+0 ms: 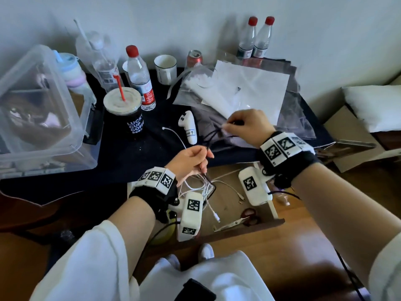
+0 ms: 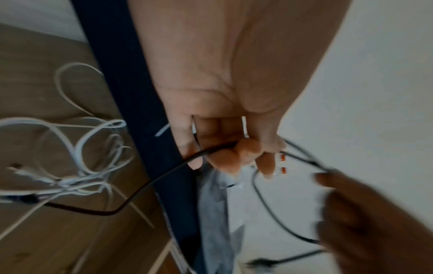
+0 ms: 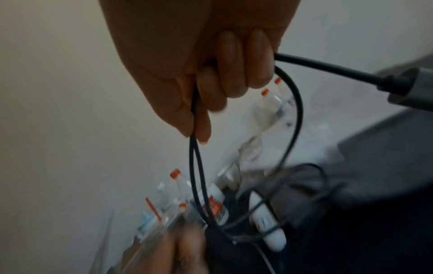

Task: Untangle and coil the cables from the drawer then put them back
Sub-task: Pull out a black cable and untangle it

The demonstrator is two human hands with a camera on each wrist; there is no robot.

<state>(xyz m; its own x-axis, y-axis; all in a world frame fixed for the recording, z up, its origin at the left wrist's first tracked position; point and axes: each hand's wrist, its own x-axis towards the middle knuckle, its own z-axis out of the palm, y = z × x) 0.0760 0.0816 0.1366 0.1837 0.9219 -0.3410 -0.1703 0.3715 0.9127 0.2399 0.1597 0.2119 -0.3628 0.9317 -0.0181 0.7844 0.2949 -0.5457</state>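
A black cable [image 1: 213, 137] stretches in loops between my two hands above the table edge. My left hand [image 1: 191, 159] grips it and a white cable [image 1: 176, 136] in curled fingers; the black cable [image 2: 164, 176] runs from that fist down to the drawer. My right hand [image 1: 243, 124] pinches the black cable [image 3: 195, 148] between thumb and forefinger, a loop hanging below, its grey plug [image 3: 407, 87] sticking out to the right. A tangle of white cables [image 1: 206, 187] lies in the open wooden drawer [image 1: 234, 205] under my hands, and the white cables [image 2: 77, 157] show in the left wrist view.
On the black tabletop [image 1: 130, 153] stand a coffee cup [image 1: 125, 111], water bottles [image 1: 141, 79], a mug [image 1: 166, 68], a white controller [image 1: 188, 127], grey cloth and papers [image 1: 249, 90]. A clear plastic box [image 1: 39, 109] sits at left. Scissors [image 1: 240, 219] lie in the drawer.
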